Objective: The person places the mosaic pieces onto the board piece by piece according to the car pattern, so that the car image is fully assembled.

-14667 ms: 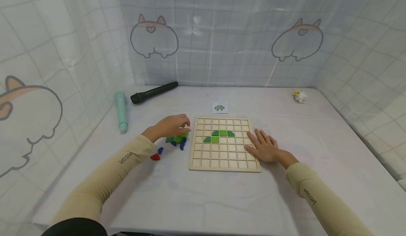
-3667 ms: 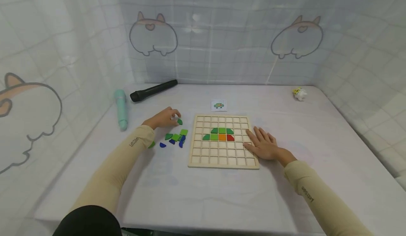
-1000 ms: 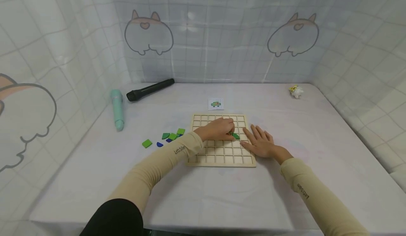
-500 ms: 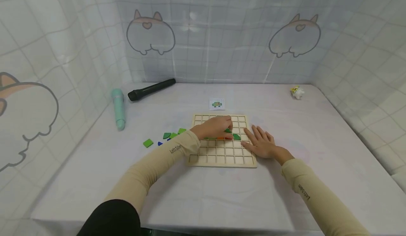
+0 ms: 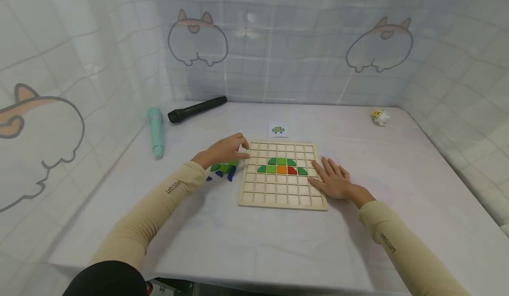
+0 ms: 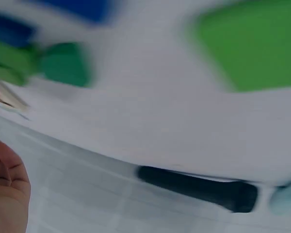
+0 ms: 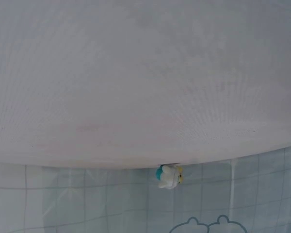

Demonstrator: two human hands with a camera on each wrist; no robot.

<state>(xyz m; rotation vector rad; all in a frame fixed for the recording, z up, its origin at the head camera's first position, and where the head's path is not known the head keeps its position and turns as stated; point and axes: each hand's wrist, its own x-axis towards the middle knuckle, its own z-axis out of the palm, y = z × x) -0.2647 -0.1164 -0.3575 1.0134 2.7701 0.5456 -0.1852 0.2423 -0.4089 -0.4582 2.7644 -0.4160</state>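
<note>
Left hand: the left hand sits left of centre in the head view, just off the left edge of the board, above the loose pieces. Its fingers are loosely curled and point toward the board; no piece shows between them, and whether the fingertips touch anything I cannot tell.
Right hand: the right hand lies flat with fingers straight and spread, right of centre, its fingertips on the lower right edge of the board and its palm on the table. It holds nothing.
Board: the wooden grid board lies flat at the middle of the frame, between the two hands.
Pieces on board: a small figure fills cells in the upper middle of the grid, with green pieces in the top row, and green, orange, red and green in the row below.
Loose pieces: a cluster of green and blue pieces lies on the table just left of the board, partly under the left hand; in the left wrist view they are blurred.
Card: a small picture card lies just above the board.
Microphones: a black microphone and a mint-green microphone lie at the upper left of the table.
Toy: a small white and yellow toy stands at the upper right, well apart from the board.
Table: the white table bears everything.
</note>
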